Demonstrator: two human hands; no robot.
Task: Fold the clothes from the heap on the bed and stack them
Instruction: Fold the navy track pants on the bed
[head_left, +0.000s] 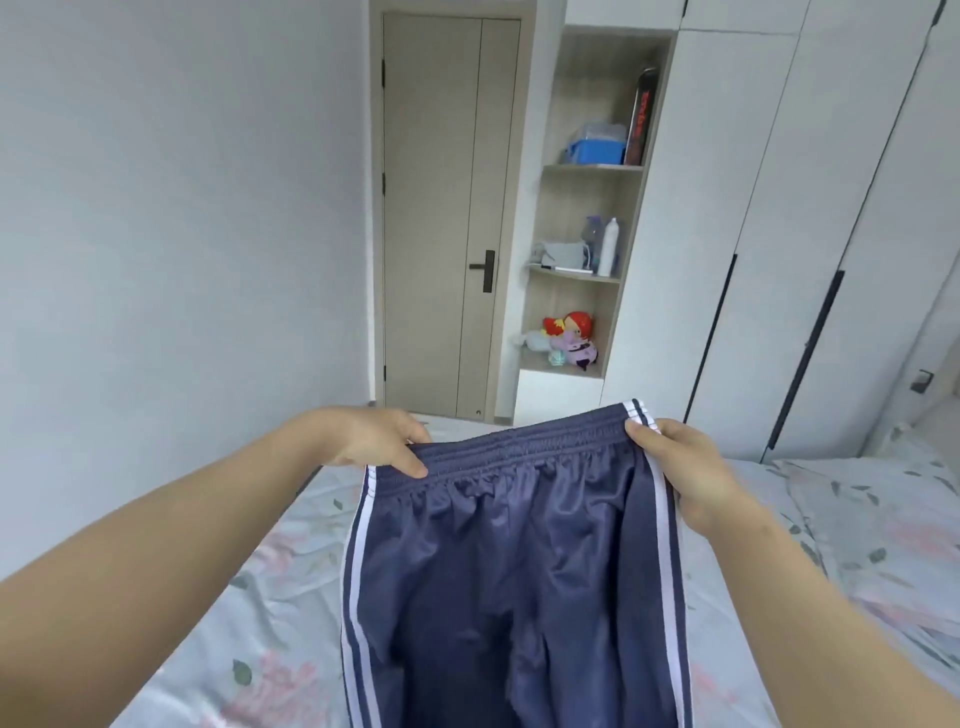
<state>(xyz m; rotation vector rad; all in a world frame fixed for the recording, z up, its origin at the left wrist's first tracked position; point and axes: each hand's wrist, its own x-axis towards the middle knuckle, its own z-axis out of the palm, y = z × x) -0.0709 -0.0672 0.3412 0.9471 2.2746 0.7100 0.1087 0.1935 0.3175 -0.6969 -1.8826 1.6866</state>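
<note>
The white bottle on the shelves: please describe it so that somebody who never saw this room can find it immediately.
Right of the closed door, open wooden shelves are set into the white wardrobe. On the second shelf from the top, at its right end, stands the white bottle. It is tall, slim and upright, taller than the things beside it.

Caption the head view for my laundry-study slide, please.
Both hands, left hand and right hand, hold navy track pants by the waistband above the bed.
</note>
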